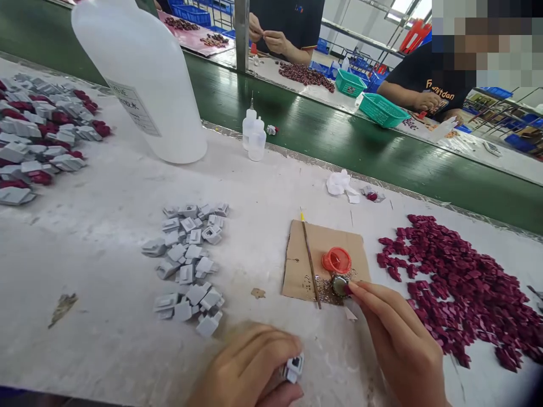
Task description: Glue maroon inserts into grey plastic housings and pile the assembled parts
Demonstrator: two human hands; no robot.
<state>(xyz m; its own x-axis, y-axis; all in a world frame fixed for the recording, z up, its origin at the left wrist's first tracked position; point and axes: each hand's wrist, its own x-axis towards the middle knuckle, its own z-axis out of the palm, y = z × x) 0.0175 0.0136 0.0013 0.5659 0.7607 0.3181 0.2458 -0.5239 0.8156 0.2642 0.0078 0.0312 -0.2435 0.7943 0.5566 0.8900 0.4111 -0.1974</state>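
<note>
At the bottom centre my left hand [254, 364] is closed around a small grey plastic part [293, 367] with a dark square opening facing up. My right hand [403, 333] pinches a small maroon piece [347, 289], mostly hidden by the fingertips. That piece is at the rim of an upturned bottle cap [340, 284]; whether it touches is unclear. Behind the cap is a red plastic cup [337, 260], and a thin brown stick [311, 260] with a yellow end lies to the left. All three are on a cardboard square [297, 249] with dark specks.
Loose grey parts [190, 249] lie left of centre, maroon pieces [466, 282] at right, and a mixed heap [38, 135] far left. A large white jug [144, 85], two small dropper bottles [254, 135] and crumpled tissue [338, 182] stand along a green conveyor [297, 118]. Co-workers sit opposite.
</note>
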